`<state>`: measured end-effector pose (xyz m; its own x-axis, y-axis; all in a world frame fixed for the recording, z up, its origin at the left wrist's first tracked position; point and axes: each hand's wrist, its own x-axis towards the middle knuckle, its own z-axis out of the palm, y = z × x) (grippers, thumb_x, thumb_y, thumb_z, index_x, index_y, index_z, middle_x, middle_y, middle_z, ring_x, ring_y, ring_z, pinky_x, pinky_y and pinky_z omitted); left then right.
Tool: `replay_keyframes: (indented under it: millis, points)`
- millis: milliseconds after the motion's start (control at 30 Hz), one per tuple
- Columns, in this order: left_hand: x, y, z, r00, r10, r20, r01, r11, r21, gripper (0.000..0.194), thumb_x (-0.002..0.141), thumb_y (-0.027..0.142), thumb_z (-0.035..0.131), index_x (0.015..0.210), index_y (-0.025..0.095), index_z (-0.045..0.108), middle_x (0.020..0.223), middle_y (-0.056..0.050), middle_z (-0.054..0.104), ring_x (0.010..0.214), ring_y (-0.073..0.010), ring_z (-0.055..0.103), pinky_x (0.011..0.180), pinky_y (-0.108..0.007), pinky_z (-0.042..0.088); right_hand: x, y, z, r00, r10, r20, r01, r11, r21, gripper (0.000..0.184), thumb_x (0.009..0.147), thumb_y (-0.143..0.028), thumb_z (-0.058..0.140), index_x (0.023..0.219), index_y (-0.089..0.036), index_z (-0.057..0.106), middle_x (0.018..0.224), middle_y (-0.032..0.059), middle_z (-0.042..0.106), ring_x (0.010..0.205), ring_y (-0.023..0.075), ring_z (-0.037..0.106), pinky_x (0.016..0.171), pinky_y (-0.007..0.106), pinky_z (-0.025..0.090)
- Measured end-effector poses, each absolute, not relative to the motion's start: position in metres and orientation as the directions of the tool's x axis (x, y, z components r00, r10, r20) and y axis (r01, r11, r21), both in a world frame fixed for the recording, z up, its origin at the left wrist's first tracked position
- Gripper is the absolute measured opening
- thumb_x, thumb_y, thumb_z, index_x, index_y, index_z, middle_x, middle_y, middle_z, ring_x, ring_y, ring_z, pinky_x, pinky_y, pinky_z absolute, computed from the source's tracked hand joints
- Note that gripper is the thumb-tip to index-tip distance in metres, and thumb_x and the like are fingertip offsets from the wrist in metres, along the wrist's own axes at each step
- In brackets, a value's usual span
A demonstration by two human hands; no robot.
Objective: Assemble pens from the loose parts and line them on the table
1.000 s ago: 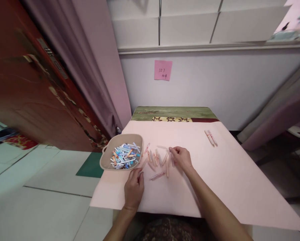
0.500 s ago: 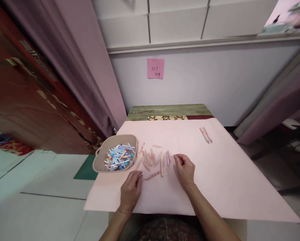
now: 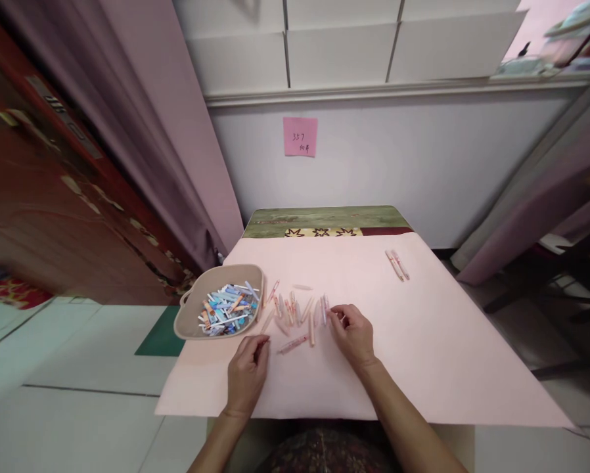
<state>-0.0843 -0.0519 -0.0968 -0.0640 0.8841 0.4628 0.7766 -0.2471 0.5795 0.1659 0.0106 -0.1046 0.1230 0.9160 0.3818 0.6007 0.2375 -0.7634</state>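
Observation:
Several slim, pale pink and clear pens point(image 3: 294, 343) lie scattered in a loose group on the table in front of me. At the group's right end my right hand point(image 3: 353, 333) has its thumb and fingertips pinched at a clear pen with pink markings point(image 3: 325, 307); the fingers partly hide the contact. My left hand point(image 3: 248, 369) rests on the paper below the group's left side, fingers curled together, with nothing visible in them. Two similar pens point(image 3: 397, 265) lie side by side at the far right of the table.
A beige basket point(image 3: 181, 323) full of blue, white and orange pen-like pieces stands at the table's left edge. Pale pink paper point(image 3: 423, 368) covers most of the table. A pink note point(image 3: 299, 136) is stuck on the wall behind.
My right hand has moved slightly left to the clear pen at the group's right end. The left hand stays by the group. The whole view has shifted a little.

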Motion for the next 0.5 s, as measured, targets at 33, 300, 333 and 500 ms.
replay_keyframes:
  millis: [33, 300, 333, 500]
  points:
    - [-0.084, -0.052, -0.097, -0.065, 0.883, 0.464, 0.775, -0.248, 0.581, 0.012, 0.089, 0.023, 0.053, 0.094, 0.02, 0.063, 0.088, -0.004, 0.065, 0.082, -0.0173, 0.063, 0.077, -0.029, 0.049, 0.164, 0.01, -0.105, 0.051, 0.921, 0.387, 0.651, 0.263, -0.712, 0.019, 0.086, -0.035, 0.056, 0.09, -0.022, 0.068, 0.077, -0.0001, 0.063, 0.06, 0.0109, 0.055, 0.06, 0.022, 0.041]
    - [-0.078, -0.053, -0.094, -0.004, 0.871, 0.492, 0.759, -0.318, 0.568, 0.013, 0.089, 0.019, 0.052, 0.097, 0.02, 0.062, 0.089, -0.004, 0.064, 0.084, -0.0172, 0.063, 0.076, -0.028, 0.049, 0.159, 0.007, -0.11, -0.107, 0.937, 0.332, 0.81, 0.276, -0.518, 0.022, 0.089, -0.036, 0.055, 0.105, -0.027, 0.067, 0.095, 0.0018, 0.067, 0.075, 0.0133, 0.064, 0.059, 0.021, 0.042]
    - [-0.075, -0.055, -0.093, 0.012, 0.87, 0.494, 0.753, -0.333, 0.568, 0.014, 0.088, 0.018, 0.052, 0.098, 0.02, 0.061, 0.089, -0.004, 0.064, 0.084, -0.017, 0.063, 0.077, -0.028, 0.049, 0.159, 0.007, -0.11, -0.108, 0.936, 0.334, 0.804, 0.28, -0.525, 0.022, 0.089, -0.036, 0.054, 0.104, -0.027, 0.067, 0.096, 0.0016, 0.067, 0.075, 0.0129, 0.065, 0.06, 0.021, 0.043]
    - [-0.07, -0.056, -0.074, 0.043, 0.858, 0.511, 0.736, -0.373, 0.565, 0.012, 0.088, 0.017, 0.053, 0.095, 0.02, 0.061, 0.086, -0.004, 0.063, 0.077, -0.015, 0.061, 0.071, -0.026, 0.049, 0.162, 0.005, -0.112, -0.09, 0.924, 0.371, 0.753, 0.306, -0.582, 0.025, 0.09, -0.04, 0.052, 0.104, -0.026, 0.068, 0.097, 0.0022, 0.067, 0.07, 0.0121, 0.064, 0.061, 0.021, 0.044]
